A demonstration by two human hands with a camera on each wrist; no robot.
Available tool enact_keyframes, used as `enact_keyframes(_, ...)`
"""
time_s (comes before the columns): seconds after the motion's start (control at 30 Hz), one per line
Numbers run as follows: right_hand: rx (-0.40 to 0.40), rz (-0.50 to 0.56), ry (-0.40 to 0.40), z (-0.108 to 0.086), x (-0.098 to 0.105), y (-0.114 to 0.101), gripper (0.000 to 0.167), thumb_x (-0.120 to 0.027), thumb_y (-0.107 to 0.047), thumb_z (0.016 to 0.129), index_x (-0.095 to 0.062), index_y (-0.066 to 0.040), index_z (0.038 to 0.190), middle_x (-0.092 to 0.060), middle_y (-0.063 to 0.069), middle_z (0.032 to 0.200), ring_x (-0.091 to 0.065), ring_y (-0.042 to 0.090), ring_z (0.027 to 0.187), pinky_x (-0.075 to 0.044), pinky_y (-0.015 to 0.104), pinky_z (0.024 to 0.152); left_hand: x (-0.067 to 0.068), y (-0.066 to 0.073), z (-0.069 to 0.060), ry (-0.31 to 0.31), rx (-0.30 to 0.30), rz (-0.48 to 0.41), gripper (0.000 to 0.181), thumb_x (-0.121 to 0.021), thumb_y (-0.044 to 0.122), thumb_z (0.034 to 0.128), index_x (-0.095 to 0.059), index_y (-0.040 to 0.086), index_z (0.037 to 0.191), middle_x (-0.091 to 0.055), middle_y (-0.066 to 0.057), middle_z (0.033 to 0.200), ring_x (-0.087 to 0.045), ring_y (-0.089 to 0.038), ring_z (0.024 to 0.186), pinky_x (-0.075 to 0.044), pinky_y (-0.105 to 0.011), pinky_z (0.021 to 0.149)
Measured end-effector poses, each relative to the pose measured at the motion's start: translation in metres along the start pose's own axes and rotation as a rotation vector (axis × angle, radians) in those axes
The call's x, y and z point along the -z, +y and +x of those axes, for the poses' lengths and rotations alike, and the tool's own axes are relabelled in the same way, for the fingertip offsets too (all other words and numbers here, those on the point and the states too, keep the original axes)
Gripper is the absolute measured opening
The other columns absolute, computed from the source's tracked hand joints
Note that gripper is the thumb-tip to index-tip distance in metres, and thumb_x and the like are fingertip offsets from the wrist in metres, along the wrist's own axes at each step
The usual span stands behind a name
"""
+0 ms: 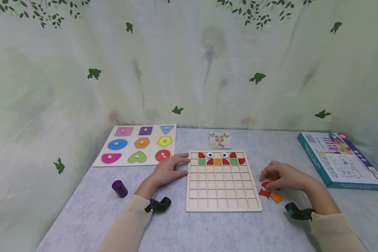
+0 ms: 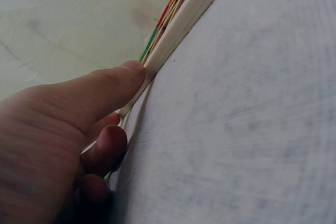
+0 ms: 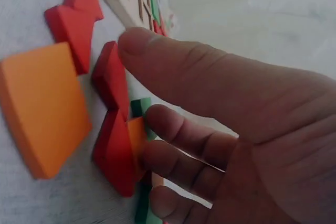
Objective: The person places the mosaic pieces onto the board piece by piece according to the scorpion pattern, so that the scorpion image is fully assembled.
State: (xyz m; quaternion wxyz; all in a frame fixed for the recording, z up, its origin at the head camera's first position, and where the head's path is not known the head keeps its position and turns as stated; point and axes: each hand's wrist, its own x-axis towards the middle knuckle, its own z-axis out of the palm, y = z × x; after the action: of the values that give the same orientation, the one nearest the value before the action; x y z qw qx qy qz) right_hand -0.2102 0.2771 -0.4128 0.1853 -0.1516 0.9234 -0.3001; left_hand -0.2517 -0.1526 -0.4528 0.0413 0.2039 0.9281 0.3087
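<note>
A wooden grid board [image 1: 223, 189] lies on the table, its top two rows holding red, green, orange and eye-patterned tiles. My left hand [image 1: 167, 170] touches the board's left edge, thumb and fingers fairly straight. Over a small heap of loose tiles to the board's right is my right hand [image 1: 283, 176], fingers slightly bent. In the right wrist view its thumb is at the end of a red tile [image 3: 111, 80], with a gap between thumb and fingers. An orange tile [image 3: 47, 108], another red tile [image 3: 73, 35] and a green tile [image 3: 139, 107] lie close by; the fingers partly hide others.
A small pattern card [image 1: 220, 140] lies behind the grid board. At the back left is a shape puzzle board [image 1: 150, 154] with coloured knobbed pieces. A purple cylinder [image 1: 119, 189] lies in front of it. A flat teal-edged box [image 1: 349, 168] occupies the right side.
</note>
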Motion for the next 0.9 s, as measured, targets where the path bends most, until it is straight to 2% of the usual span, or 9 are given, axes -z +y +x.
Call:
enact_keyframes(0.1, 0.015, -0.004, -0.017, -0.0001, 0.0000, 0.0032, 0.021, -0.085, -0.023, 0.078, -0.073, -0.022, 0.095, -0.055, 0.004, 0.098, -0.049, 0.020, 0.091, -0.045, 0.024, 0.068, -0.0010, -0.0014, -0.0004, 0.002, 0.004, -0.001, 0.048, -0.075, 0.036, 0.0887, -0.063, 0.027, 0.135, -0.047, 0.012, 0.155, -0.062, -0.010, 0.101, -0.048, -0.027, 0.080)
enact_keyframes(0.2, 0.024, -0.009, -0.016, 0.0008, -0.0011, 0.0051, 0.022, -0.085, -0.022, 0.077, -0.073, -0.023, 0.095, -0.054, 0.003, 0.097, -0.049, 0.020, 0.091, -0.045, 0.024, 0.069, -0.0017, -0.0026, -0.0005, 0.002, 0.007, 0.001, 0.048, -0.075, 0.037, 0.0890, -0.063, 0.027, 0.135, -0.047, 0.013, 0.154, -0.058, -0.011, 0.121, -0.049, -0.028, 0.087)
enact_keyframes(0.33, 0.024, -0.024, -0.005, 0.0014, -0.0023, 0.0055, 0.021, -0.085, -0.021, 0.077, -0.072, -0.024, 0.093, -0.053, 0.003, 0.097, -0.049, 0.020, 0.091, -0.044, 0.023, 0.069, -0.0015, -0.0023, 0.0000, 0.001, 0.000, 0.003, 0.048, -0.075, 0.037, 0.0892, -0.063, 0.026, 0.135, -0.047, 0.012, 0.154, -0.060, -0.010, 0.113, -0.049, -0.028, 0.085)
enact_keyframes(0.47, 0.019, -0.034, 0.008, 0.0013, -0.0031, 0.0046, 0.019, -0.084, -0.020, 0.078, -0.072, -0.023, 0.092, -0.053, 0.003, 0.097, -0.049, 0.020, 0.091, -0.045, 0.023, 0.068, -0.0007, -0.0015, 0.0004, 0.000, -0.004, 0.004, 0.048, -0.075, 0.037, 0.0894, -0.063, 0.026, 0.135, -0.047, 0.012, 0.154, -0.059, -0.007, 0.088, -0.047, -0.026, 0.077)
enact_keyframes(0.53, 0.018, -0.039, 0.016, 0.0010, -0.0037, 0.0041, 0.019, -0.084, -0.020, 0.078, -0.071, -0.023, 0.091, -0.053, 0.003, 0.096, -0.049, 0.020, 0.090, -0.044, 0.023, 0.067, -0.0003, -0.0013, 0.0002, 0.001, -0.004, 0.001, 0.048, -0.074, 0.037, 0.0896, -0.063, 0.026, 0.135, -0.047, 0.012, 0.154, -0.057, -0.007, 0.082, -0.046, -0.025, 0.075)
enact_keyframes(0.8, 0.005, -0.056, 0.041, 0.0019, -0.0067, 0.0052, 0.021, -0.085, -0.020, 0.078, -0.068, -0.019, 0.091, -0.053, 0.002, 0.091, -0.050, 0.018, 0.087, -0.047, 0.022, 0.065, 0.0000, 0.0010, -0.0015, 0.012, -0.007, -0.005, 0.045, -0.074, 0.034, 0.0905, -0.064, 0.026, 0.134, -0.048, 0.011, 0.154, -0.057, -0.004, 0.081, -0.046, -0.025, 0.076)
enact_keyframes(0.9, 0.001, -0.051, 0.045, 0.0023, -0.0070, 0.0050, 0.024, -0.086, -0.020, 0.077, -0.066, -0.018, 0.091, -0.053, 0.002, 0.090, -0.051, 0.018, 0.085, -0.048, 0.022, 0.065, -0.0002, 0.0011, -0.0014, 0.017, -0.008, -0.007, 0.045, -0.074, 0.034, 0.0905, -0.064, 0.026, 0.133, -0.048, 0.011, 0.153, -0.059, -0.004, 0.086, -0.047, -0.026, 0.078)
